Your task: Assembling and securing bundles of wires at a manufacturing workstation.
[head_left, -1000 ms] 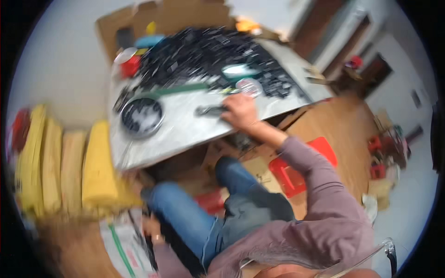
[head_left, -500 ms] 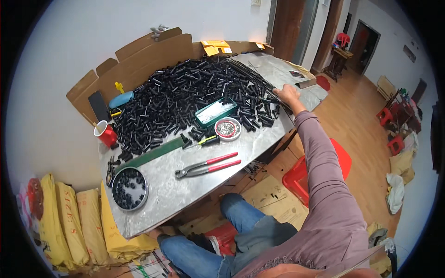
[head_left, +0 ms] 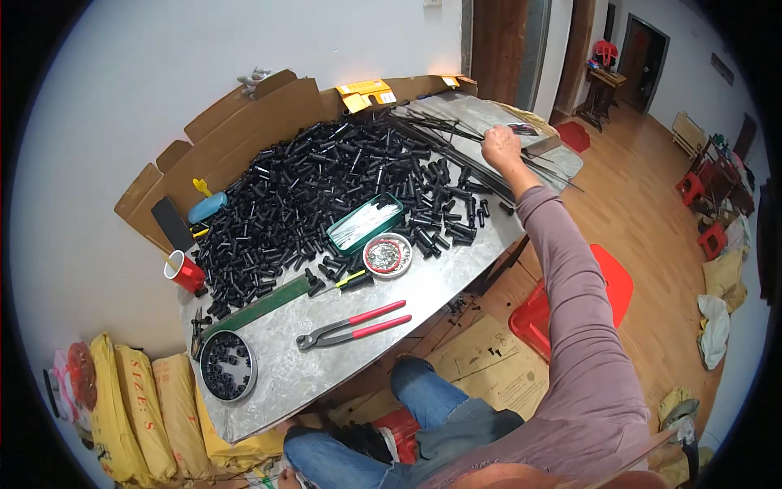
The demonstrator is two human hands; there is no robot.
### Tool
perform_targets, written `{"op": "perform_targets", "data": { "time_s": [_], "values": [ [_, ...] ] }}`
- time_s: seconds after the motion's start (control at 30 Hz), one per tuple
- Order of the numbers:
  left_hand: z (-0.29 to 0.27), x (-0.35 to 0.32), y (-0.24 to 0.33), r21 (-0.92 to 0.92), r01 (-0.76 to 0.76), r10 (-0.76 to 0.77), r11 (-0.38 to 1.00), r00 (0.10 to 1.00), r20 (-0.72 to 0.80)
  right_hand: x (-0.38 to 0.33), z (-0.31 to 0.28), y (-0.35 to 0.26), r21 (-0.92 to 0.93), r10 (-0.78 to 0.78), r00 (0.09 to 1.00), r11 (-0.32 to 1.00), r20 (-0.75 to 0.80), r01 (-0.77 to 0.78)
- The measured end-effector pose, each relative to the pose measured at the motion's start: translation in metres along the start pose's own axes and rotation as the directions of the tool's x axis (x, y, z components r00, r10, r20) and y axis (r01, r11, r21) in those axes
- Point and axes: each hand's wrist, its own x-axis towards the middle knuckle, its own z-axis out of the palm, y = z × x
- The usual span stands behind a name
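Note:
My right hand [head_left: 501, 148] reaches over the far right part of the metal-topped table [head_left: 281, 365]. Its fingers are closed on several thin black rods [head_left: 547, 169], whose ends stick out to the right. More long dark rods [head_left: 466, 155] lie in a bundle beside and under the hand. To their left spreads a large heap of black bolt-like pieces [head_left: 301, 179]. I cannot make out my left hand; only a small patch of skin shows at the lower edge, too little to identify.
Red-handled pincers [head_left: 358, 324] lie near the front edge. Around them are a round tray of small black parts [head_left: 205, 367], a green box of white sticks [head_left: 331, 238], a round dish [head_left: 389, 273] and a red cup [head_left: 189, 275]. A red stool [head_left: 617, 281] stands right.
My right hand has moved away from me, up off the bundle's near end, with several rods now in it. The rods under it have spread apart. The whole view has shifted slightly.

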Motion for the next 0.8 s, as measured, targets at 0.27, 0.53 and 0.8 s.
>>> {"op": "perform_targets", "data": {
  "time_s": [0.27,0.53,0.8],
  "values": [
    [-0.044,0.117,0.068,-0.188,0.792,-0.622,0.581,0.581,0.525,-0.015,-0.022,-0.001,0.016,0.094,0.98,0.995,0.178,-0.098],
    [-0.035,0.027,0.007,-0.051,0.998,-0.665,0.045,0.068,0.743,-0.022,0.006,-0.002,0.055,0.133,0.968,0.988,0.214,-0.147],
    [-0.095,0.066,0.059,0.023,0.951,-0.729,0.308,0.22,0.648,-0.037,0.024,0.017,0.01,0.19,0.949,0.98,0.251,-0.199]
  ]
}}
